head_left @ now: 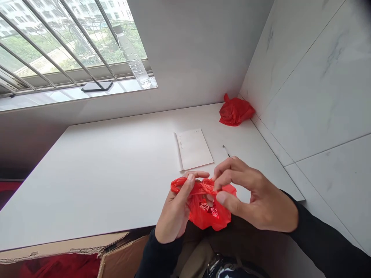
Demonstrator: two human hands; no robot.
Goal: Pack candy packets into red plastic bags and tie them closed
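A thin red plastic bag [199, 216] hangs between my hands just past the table's front edge. Pale pieces with dark red markings show in it, but their kind is unclear. My left hand [178, 208] is closed on the bag's gathered top, its thumb pressing on the twisted plastic. With bent fingers and thumb, my right hand [249, 193] pinches the knotted part of the bag from the other side. Beyond the hands lies a notepad [195, 148] with small writing on its top page. A pen [226, 150] rests right of it, partly hidden by my right hand.
Another red plastic bag [236, 112] sits at the table's back right corner by the tiled wall. On the windowsill are a phone [97, 86] and a clear bottle [133, 58]. Below the white table [110, 166], an open cardboard box [124, 256] holds red material.
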